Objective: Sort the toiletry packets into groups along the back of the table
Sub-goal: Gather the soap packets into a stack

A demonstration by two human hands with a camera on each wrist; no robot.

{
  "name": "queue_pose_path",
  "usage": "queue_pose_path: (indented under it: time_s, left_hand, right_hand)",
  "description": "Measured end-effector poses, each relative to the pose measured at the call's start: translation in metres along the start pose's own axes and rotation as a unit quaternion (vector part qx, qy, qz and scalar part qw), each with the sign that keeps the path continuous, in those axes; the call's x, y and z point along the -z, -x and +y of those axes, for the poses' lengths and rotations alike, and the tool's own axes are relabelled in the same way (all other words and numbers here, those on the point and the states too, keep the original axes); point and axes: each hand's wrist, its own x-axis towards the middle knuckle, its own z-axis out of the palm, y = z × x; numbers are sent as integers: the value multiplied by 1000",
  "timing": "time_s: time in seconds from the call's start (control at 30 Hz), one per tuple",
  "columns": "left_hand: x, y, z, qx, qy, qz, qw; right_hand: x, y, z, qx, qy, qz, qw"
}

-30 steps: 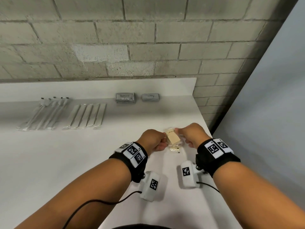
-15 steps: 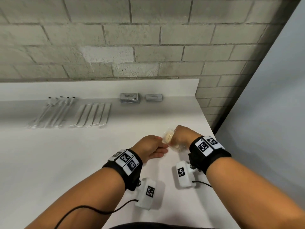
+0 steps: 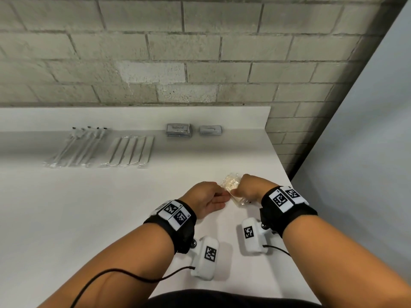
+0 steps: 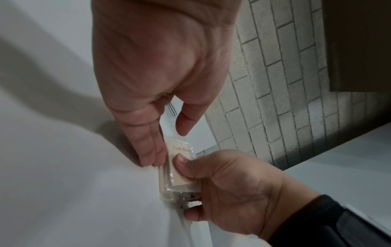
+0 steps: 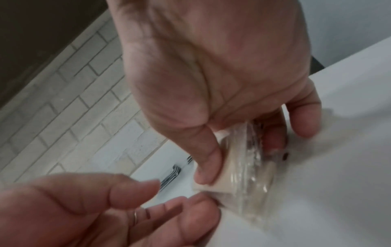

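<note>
A small stack of clear soap packets with beige labels stands on edge on the white table, near its right side. My right hand grips the stack, thumb on the labelled face and fingers behind it. The right wrist view shows this pinch on the packets by the right hand. My left hand lies beside them, fingers straight and touching the stack's left side. In the left wrist view the left hand rests its fingertips against the packets.
Along the back wall lie a row of long packets with black tips, a row of flat long packets, and two stacks of grey sachets. The table's right edge runs close to my right hand.
A second ago both hands held the soap packets. The left hand let go, and its straight fingers now touch the stack's side. The right hand keeps its grip in about the same spot.
</note>
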Motion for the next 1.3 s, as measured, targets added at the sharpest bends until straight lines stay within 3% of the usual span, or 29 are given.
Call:
queue_pose_path:
  time_s: [0.2, 0.33, 0.4, 0.47, 0.57, 0.73, 0.9, 1.1, 1.3]
  left_hand:
    - [2, 10, -1, 4, 29, -4, 1000]
    - [9, 14, -3, -32, -41, 19, 998]
    - [15, 10, -2, -107, -169, 91, 976]
    - [20, 5, 0, -178, -295, 138, 928]
    - [20, -2, -6, -218, -355, 102, 903]
    - [16, -17, -16, -247, -304, 115, 913]
    - [10, -23, -20, -277, -294, 121, 907]
    - [-5, -26, -25, -265, -301, 131, 907]
    - [2, -31, -24, -284, -276, 128, 909]
  right_hand:
    - [-3, 0, -3, -6, -54, 28, 998]
    - [-14, 3, -10, 76, -115, 74, 988]
    - [-15, 4, -9, 133, -58, 145, 979]
    - [-16, 5, -10, 192, 34, 184, 963]
    - [-22, 4, -12, 233, 42, 155, 959]
    - [-25, 7, -1, 198, -217, 144, 945]
    - [-31, 10, 10, 144, -375, 79, 912]
    - [-42, 15, 0, 147, -377, 63, 912]
    - [-42, 12, -1, 178, -289, 119, 933]
